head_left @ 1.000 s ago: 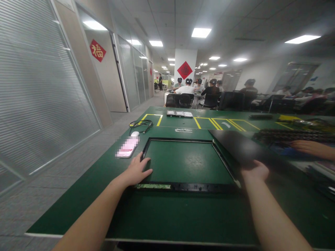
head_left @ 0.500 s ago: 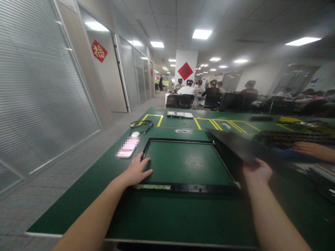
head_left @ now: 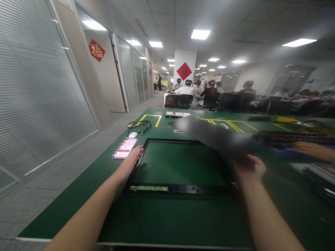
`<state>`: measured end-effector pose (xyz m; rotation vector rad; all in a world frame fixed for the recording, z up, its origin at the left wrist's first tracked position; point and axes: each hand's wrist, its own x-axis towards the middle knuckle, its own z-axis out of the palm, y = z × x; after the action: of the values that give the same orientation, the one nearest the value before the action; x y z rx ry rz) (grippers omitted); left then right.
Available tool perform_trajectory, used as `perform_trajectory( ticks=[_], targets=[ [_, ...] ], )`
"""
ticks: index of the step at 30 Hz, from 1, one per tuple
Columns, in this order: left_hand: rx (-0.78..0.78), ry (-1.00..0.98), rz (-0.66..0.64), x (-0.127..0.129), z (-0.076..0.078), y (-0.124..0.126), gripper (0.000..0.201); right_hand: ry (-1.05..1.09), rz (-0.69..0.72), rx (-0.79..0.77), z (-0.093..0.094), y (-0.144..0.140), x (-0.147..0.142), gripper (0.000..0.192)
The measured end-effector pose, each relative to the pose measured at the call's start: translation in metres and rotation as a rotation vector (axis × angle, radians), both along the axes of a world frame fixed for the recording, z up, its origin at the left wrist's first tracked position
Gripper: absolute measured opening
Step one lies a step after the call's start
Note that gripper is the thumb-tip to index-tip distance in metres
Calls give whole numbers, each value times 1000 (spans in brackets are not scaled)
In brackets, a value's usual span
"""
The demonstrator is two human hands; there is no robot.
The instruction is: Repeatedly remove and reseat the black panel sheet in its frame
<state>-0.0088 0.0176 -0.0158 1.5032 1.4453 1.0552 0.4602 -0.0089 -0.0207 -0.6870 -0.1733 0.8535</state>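
Note:
A black rectangular frame (head_left: 180,188) lies flat on the green table (head_left: 167,216) in front of me. My left hand (head_left: 129,161) rests on the frame's left edge with its fingers stretched out. My right hand (head_left: 248,168) grips a thin dark panel (head_left: 209,134) by its near right part. The panel hangs tilted in the air above the right half of the frame and reaches to the far left.
A pink phone (head_left: 124,148) lies left of the frame, with a white mouse (head_left: 133,134) and a black cable (head_left: 140,124) behind it. Another person's hand (head_left: 311,150) rests at the right by a dark keyboard (head_left: 290,137). Several people sit at far tables.
My right hand has swung the dark panel up and to the left, over the frame. My left hand has slid a little further along the frame's left edge.

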Motion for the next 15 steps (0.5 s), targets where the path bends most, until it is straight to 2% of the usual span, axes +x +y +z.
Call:
perform_trajectory(
  ticks=[4,7,12,15],
  targets=[
    [-72,-376,-50,2,13,-8,79,-25,119,-4,-1,-1,-8,29],
    [-108,-606,-48,3,22,-12,73,-40,152,-27,-3,-1,-12,27],
    [-134,-954,-88,3,31,-17,37,-106,276,11,-11,0,-8,17],
    [-117,-1060,-42,5,36,-22,22,-206,340,38,-15,1,-6,12]
  ],
)
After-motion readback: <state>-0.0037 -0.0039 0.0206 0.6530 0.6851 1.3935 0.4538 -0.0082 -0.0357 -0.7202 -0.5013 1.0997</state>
